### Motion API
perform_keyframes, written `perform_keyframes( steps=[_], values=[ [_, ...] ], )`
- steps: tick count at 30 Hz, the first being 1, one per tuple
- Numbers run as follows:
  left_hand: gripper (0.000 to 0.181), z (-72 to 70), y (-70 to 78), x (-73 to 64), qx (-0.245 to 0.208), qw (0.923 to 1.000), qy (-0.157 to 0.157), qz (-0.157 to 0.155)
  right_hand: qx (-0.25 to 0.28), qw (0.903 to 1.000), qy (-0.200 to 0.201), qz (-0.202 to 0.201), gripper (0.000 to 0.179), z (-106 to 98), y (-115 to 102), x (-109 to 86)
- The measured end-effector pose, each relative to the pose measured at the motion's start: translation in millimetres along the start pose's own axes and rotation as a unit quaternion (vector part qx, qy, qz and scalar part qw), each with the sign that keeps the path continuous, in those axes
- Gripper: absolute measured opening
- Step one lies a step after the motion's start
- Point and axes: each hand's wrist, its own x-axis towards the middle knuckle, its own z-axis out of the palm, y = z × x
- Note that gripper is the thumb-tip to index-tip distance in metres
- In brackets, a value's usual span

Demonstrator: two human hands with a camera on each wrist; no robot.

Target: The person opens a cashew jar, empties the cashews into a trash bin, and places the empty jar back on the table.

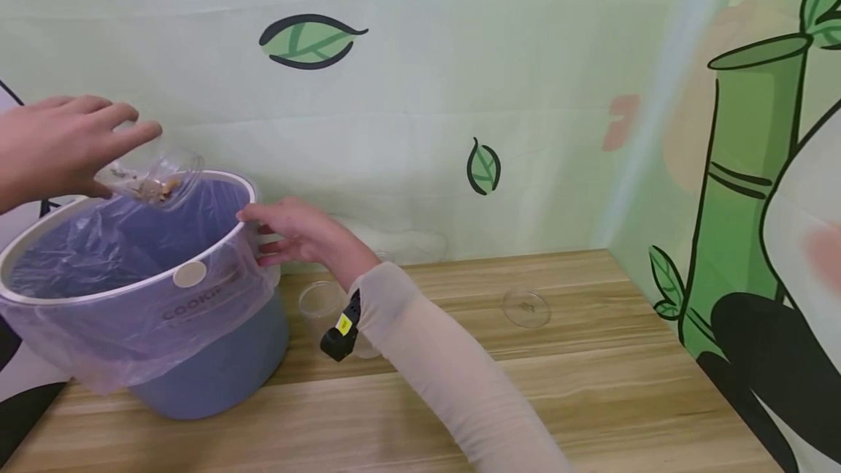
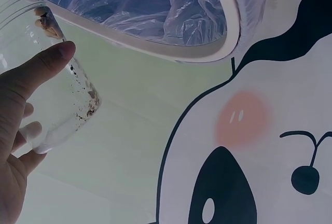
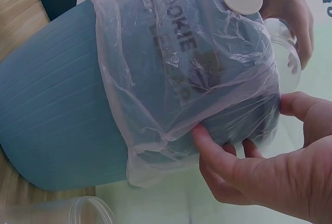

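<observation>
My left hand (image 1: 68, 148) grips a clear jar (image 1: 184, 174) tilted over the bin, its mouth towards the opening. In the left wrist view, brown bits (image 2: 91, 105) cling along the jar's lower side, and a larger tan piece (image 2: 47, 23) lies near its mouth. The blue bin (image 1: 210, 363) stands on the table with a white rim (image 1: 131, 289) and a translucent pinkish bag (image 1: 125, 341) folded over it. With thumb and fingers, my right hand (image 1: 302, 228) holds the bin's right side at the rim, over the bag.
A second clear jar (image 1: 320, 301) stands right of the bin, partly behind my right wrist. A round clear lid (image 1: 526, 309) lies farther right on the wooden table (image 1: 591, 385). A printed cloth backdrop (image 1: 407, 93) rises directly behind.
</observation>
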Motion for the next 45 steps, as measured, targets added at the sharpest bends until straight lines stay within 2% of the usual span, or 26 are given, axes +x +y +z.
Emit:
perform_keyframes(
  steps=[4,10,14,21,28,37,40,45],
  values=[
    [0.115,-2.6,1.2,-0.1,0.017,0.9998,0.006,0.010,0.001,1.0000,-0.002,0.001,0.035,1,0,0.4],
    [0.118,-4.6,2.7,2.4,0.043,0.9973,0.043,0.041,0.003,1.0000,-0.003,0.000,0.034,1,0,0.8],
    [0.118,-5.7,2.6,4.0,0.045,0.9965,0.054,0.045,0.005,1.0000,-0.004,-0.001,0.034,1,0,0.3],
    [0.116,-7.9,4.8,3.6,0.046,0.9972,0.045,0.038,0.006,1.0000,-0.003,-0.003,0.032,1,0,-0.4],
    [0.121,-10.5,7.8,-0.8,0.058,0.9922,0.088,0.066,-0.002,1.0000,0.000,-0.001,0.030,3,1,0.1],
    [0.122,-10.2,8.0,-1.2,0.045,0.9887,0.112,0.088,-0.008,0.9999,-0.003,-0.006,0.032,3,2,0.1],
    [0.121,-8.8,8.4,-1.0,0.045,0.9895,0.109,0.083,-0.009,0.9999,-0.004,-0.009,0.032,1,2,0.0],
    [0.118,-4.1,7.2,-2.3,0.043,0.9931,0.099,0.046,-0.012,0.9998,-0.006,-0.011,0.030,1,2,-0.3]
  ],
)
